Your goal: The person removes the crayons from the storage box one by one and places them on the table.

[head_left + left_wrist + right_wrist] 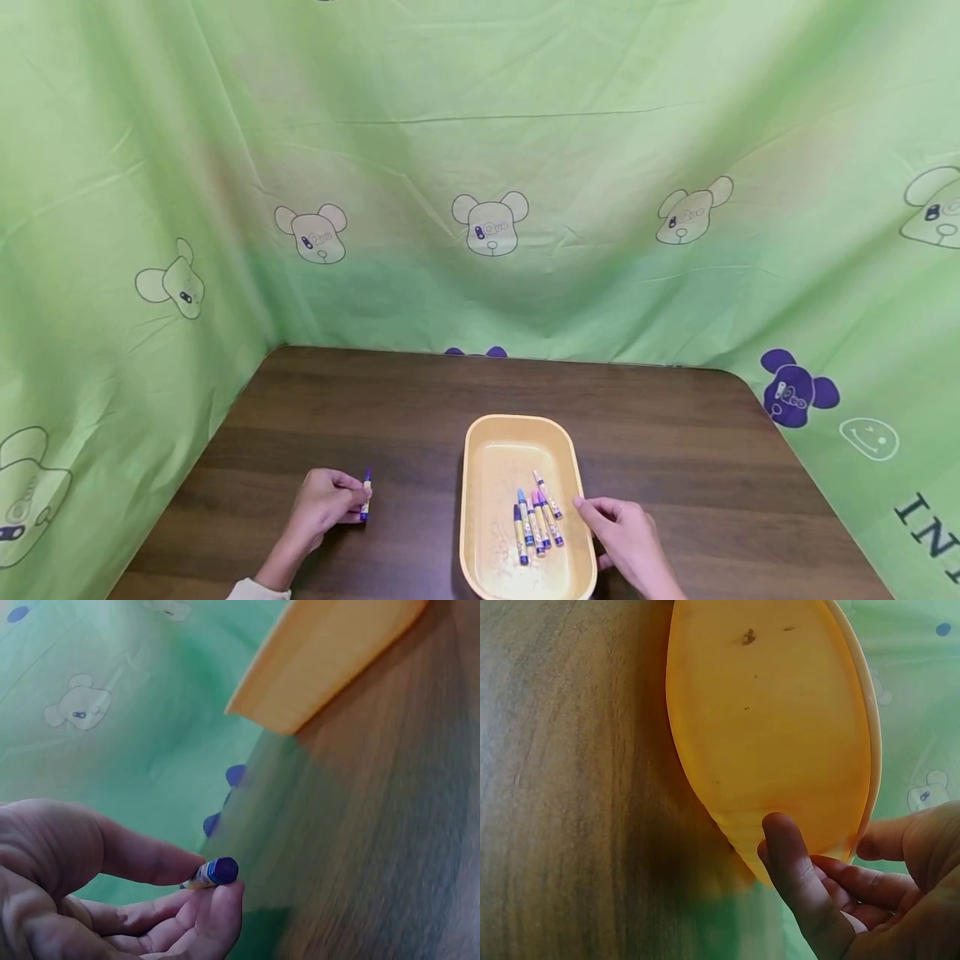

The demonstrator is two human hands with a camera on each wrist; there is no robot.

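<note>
My left hand pinches a small blue-tipped crayon between thumb and fingers just above the dark wooden table, left of the tray. The left wrist view shows the crayon end-on at my fingertips. A yellow oblong tray sits at the table's centre front and holds several crayons. My right hand rests at the tray's right rim with its thumb touching the edge. In the right wrist view the thumb presses the tray's outer wall while the fingers stay loosely curled.
Green cloth printed with bear heads hangs behind and along both sides of the table. The table's rounded far right corner meets the cloth.
</note>
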